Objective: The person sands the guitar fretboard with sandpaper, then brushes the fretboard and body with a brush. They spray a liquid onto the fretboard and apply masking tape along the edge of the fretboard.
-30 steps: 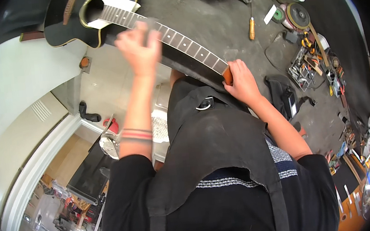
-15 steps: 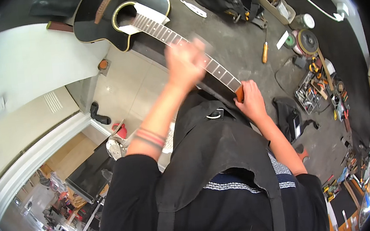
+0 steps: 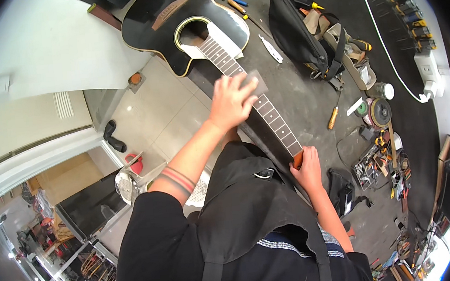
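Note:
A black acoustic guitar point(image 3: 140, 24) lies on the dark bench, its body at the far left and its fretted neck point(image 3: 272, 115) running toward me. White sheets point(image 3: 225, 42) cover the top beside the soundhole. My left hand point(image 3: 228, 103) presses a flat grey pad point(image 3: 255, 83), slightly blurred, onto the middle of the fretboard with its fingers spread over it. At the near end of the neck, my right hand point(image 3: 308, 171) grips the orange-brown wood point(image 3: 297, 160) past the last fret; the fingers hide much of that end.
On the bench point(image 3: 303, 111) lie a white-handled tool point(image 3: 271, 49), a wooden-handled screwdriver point(image 3: 333, 118) and a black bag point(image 3: 295, 25). Abrasive discs point(image 3: 380, 112), a jar point(image 3: 384, 91) and a tray of hand tools point(image 3: 369, 169) stand to the right. A white cable hangs near an outlet point(image 3: 428, 75).
My view has shifted, so the guitar and bench sit lower in it. The left hand, blurred before, is now clearer on the fretboard with the grey pad showing. My right hand keeps its grip.

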### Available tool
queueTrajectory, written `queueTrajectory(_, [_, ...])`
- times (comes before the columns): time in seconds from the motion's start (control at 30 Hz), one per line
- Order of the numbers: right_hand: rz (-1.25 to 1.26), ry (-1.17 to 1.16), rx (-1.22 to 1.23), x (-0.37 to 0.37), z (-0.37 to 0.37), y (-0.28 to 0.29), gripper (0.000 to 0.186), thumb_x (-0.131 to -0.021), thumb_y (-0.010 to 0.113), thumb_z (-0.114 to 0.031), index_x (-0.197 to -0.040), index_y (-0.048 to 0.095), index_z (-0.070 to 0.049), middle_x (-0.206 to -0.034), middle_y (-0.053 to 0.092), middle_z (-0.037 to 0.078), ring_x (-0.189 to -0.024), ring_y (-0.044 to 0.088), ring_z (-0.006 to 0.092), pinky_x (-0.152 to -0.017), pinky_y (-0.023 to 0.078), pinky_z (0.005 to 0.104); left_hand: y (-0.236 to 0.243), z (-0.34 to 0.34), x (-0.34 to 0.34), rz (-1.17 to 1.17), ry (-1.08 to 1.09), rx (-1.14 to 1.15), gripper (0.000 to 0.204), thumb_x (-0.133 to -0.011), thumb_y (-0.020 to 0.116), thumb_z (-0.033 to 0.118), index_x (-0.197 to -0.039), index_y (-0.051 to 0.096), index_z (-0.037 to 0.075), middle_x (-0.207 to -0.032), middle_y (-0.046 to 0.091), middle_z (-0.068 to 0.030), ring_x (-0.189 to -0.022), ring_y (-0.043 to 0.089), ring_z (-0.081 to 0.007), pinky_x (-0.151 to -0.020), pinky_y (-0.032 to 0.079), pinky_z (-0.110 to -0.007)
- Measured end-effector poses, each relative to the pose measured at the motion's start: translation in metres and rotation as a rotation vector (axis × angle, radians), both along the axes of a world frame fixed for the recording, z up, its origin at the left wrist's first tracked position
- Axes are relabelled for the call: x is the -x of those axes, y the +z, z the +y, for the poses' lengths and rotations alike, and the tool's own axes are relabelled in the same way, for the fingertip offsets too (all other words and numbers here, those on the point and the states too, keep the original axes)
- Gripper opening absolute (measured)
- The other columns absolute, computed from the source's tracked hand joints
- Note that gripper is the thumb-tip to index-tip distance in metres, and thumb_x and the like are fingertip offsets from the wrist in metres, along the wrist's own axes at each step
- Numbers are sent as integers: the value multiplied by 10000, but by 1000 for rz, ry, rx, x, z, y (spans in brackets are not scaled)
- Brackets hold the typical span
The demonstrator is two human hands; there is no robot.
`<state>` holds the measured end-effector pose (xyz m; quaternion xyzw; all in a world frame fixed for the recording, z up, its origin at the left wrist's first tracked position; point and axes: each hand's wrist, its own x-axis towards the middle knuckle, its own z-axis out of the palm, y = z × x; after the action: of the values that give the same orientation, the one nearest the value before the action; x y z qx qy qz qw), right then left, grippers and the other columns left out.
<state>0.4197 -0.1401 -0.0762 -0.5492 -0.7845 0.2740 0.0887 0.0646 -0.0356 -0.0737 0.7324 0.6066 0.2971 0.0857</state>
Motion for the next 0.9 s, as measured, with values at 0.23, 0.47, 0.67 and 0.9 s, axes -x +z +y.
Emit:
queueTrajectory(0.23, [-4, 7, 25, 1, 1, 5, 704, -754, 917, -64, -1351, 551, 9, -1246, 585, 235, -1199, 587, 463, -1055, 513, 536, -9, 67, 68, 123, 536, -37, 467, -944, 836, 349, -1385, 786, 202, -1415, 665, -119, -1311, 559, -382, -1115, 458, -538])
queueTrajectory(0.47, [-2, 30, -12, 0, 3, 2, 690, -756, 892, -49, -1354, 552, 11, -1250, 595, 230, -1224, 585, 463, -1056, 512, 535, -16, 93, 87, 147, 595, -93, 460, -958, 819, 353, -1387, 781, 191, -1397, 659, -129, -1297, 551, -389, -1111, 446, -556])
queueTrajectory(0.67, [-15, 20, -36, 1, -3, -5, 737, -748, 884, -50, -1390, 528, 18, -1288, 579, 243, -1249, 570, 473, -1077, 498, 538, -23, 38, 28, 59, 523, -48, 492, -937, 831, 365, -1390, 771, 183, -1363, 666, -169, -1260, 548, -423, -1082, 468, -561])
queueTrajectory(0.9, [0, 71, -85, -4, 1, -7, 771, -744, 890, -65, -1412, 514, 15, -1291, 572, 241, -1253, 564, 472, -1090, 488, 544, -4, 60, 63, 144, 602, -75, 457, -984, 785, 332, -1389, 756, 122, -1274, 665, -167, -1173, 567, -422, -1033, 473, -562])
